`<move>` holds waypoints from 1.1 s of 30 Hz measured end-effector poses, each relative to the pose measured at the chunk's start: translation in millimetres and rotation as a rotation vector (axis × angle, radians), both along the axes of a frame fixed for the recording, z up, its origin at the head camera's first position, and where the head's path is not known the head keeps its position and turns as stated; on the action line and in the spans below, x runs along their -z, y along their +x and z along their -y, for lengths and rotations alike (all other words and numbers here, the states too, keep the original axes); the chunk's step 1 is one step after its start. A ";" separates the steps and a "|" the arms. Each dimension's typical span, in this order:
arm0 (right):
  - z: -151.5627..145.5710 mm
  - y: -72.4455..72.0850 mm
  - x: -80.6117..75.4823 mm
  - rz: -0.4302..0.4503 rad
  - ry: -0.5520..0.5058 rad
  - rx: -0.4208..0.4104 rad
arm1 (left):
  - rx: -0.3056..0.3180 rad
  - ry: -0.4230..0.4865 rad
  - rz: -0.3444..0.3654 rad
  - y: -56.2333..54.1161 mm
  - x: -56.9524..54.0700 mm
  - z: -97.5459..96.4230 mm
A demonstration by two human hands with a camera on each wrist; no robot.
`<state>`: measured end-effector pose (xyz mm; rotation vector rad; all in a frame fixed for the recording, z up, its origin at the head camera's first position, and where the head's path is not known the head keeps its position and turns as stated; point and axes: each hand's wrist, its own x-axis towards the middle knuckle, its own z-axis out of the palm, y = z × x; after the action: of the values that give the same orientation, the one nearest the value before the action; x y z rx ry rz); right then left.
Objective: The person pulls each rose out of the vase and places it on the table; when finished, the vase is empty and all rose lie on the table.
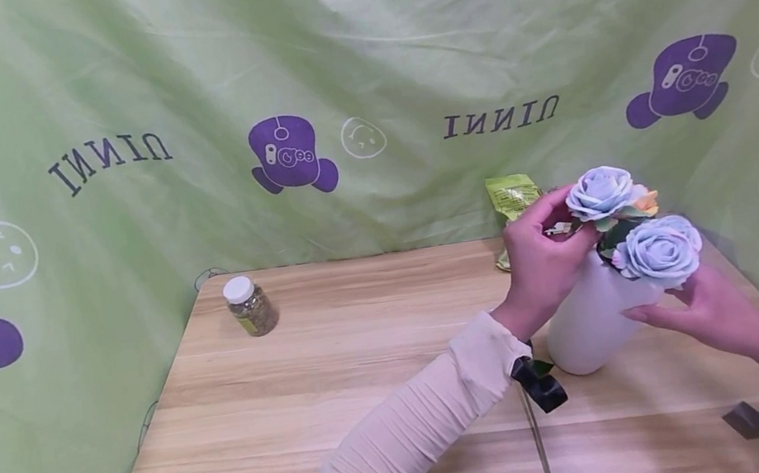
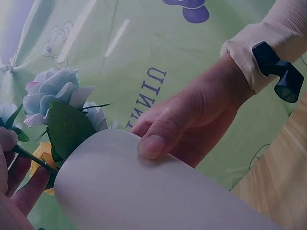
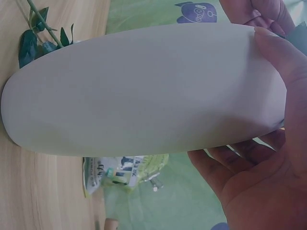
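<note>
A white vase (image 1: 586, 323) stands on the table, slightly tilted in the head view. Pale blue roses (image 1: 660, 254) and an orange flower (image 1: 647, 202) show at its mouth. My left hand (image 1: 542, 259) is at the rim. In the left wrist view its fingers pinch a thin green stem (image 2: 34, 159) beside a dark leaf (image 2: 69, 127). My right hand (image 1: 720, 313) grips the vase near the top, thumb on one side and fingers on the other, as the right wrist view shows. The stems' lower ends are hidden inside the vase.
A jar with a white lid (image 1: 252, 308) stands at the table's back left. Behind my left hand is a green printed bag (image 1: 513, 196). A long thin stem (image 1: 539, 444) lies on the table under my left forearm. Green cloth (image 1: 347, 41) hangs around the table.
</note>
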<state>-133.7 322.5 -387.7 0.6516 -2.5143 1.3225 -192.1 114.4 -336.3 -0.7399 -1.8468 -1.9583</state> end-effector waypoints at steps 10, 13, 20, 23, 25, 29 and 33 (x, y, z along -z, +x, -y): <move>-1.5 -2.9 -0.9 -0.008 0.001 -0.017 | -0.009 -0.006 -0.007 0.7 -7.6 -1.4; -1.7 -1.7 -1.0 0.002 0.008 -0.010 | -0.013 -0.006 -0.006 0.7 -8.1 -1.9; -2.0 0.3 -0.3 0.029 0.005 0.019 | -0.008 0.010 -0.004 1.2 -9.7 -2.5; -2.1 0.9 0.7 0.026 0.001 0.018 | -0.006 0.005 -0.007 1.8 -10.9 -3.0; -2.3 0.9 1.6 0.019 0.000 0.012 | -0.012 -0.006 -0.008 2.1 -11.6 -3.3; -1.6 0.6 2.4 0.012 -0.008 0.010 | -0.022 -0.020 -0.020 2.5 -12.5 -3.3; -0.6 -0.1 2.7 0.004 -0.008 0.005 | -0.024 -0.018 -0.031 3.1 -12.9 -3.2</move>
<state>-133.8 323.1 -390.4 0.6411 -2.5107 1.3325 -189.0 117.6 -323.4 -0.7461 -1.8493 -1.9070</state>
